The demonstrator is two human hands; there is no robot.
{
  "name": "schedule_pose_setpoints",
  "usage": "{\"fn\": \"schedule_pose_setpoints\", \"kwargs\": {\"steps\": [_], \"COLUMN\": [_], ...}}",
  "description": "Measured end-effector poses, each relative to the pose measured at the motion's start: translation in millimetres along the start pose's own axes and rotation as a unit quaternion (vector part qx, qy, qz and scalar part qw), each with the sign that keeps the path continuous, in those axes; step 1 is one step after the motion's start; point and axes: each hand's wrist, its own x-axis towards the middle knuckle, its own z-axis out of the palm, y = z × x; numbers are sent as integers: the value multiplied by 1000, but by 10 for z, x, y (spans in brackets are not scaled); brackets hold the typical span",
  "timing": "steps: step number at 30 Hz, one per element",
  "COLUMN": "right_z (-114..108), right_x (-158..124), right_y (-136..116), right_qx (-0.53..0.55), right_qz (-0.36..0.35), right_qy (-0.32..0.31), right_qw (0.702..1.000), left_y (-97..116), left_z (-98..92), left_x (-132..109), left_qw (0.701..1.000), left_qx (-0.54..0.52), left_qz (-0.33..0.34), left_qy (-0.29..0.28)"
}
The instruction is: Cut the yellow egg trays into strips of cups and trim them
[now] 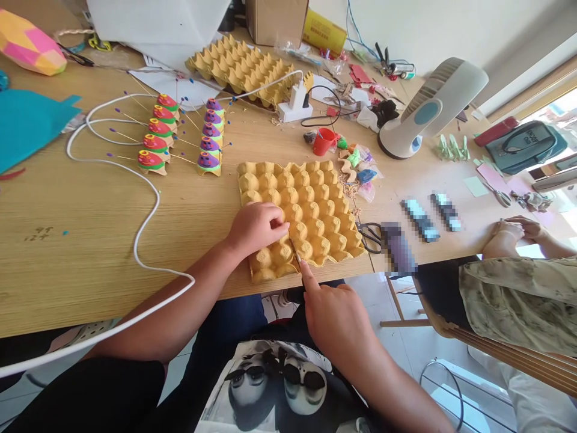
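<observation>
Far left of both hands: teal sheet [31, 135] on the worktop [90, 240]. Cable [154, 216] loops left of the left hand, its near end passing across the view of that forearm.

Beyond and left of the left hand: red row [151, 160], five painted cups with thin sticks. Nearer to that hand, purple row [208, 161], also five.

Straight beyond the hands: second tray [243, 69], with the power strip [295, 108] at its right end.

Left hand [259, 227]: resting on the left part of the tray [315, 207], fingers curled, thumb near the index finger. Cannot tell whether it pinches a cup. Tray lies cups-up, under the left hand and just beyond the right.

Knife [295, 249]: blade between two rows of cups, right of the left hand. Right hand [336, 313]: closed round the handle, index finger extended along the blade.

Beyond the right hand, past the tray: red bucket [323, 142]. Right of the tray: scissors [372, 237]. Farther off: fan [433, 108]. Far right: another person's hands [518, 231], together at the worktop edge.
</observation>
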Motion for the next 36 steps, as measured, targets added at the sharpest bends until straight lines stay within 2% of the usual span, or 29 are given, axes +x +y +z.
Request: {"fn": "schedule_pose_setpoints", "kwargs": {"steps": [5, 9, 16, 23, 30, 36], "right_z": [48, 52, 82, 102, 29, 34], "right_x": [-55, 22, 138, 272, 279, 271], "right_y": [62, 53, 15, -58, -61, -60], "right_qx": [31, 48, 33, 26, 18, 17], "right_qz": [11, 21, 19, 20, 12, 20], "right_qy": [56, 90, 60, 58, 34, 43], "right_qw": [998, 995, 997, 998, 999, 999], "left_y": [-5, -3, 9, 20, 23, 18], "left_z": [3, -3, -16, -24, -23, -8], "left_x": [-1, -5, -8, -10, -4, 0], "left_qw": [1000, 1000, 1000, 1000, 1000, 1000], "left_qx": [-1, 3, -5, 6, 4, -4], "left_qz": [4, 5, 3, 4, 1, 6], "left_qy": [-4, -4, -8, -11, -20, -11]}}
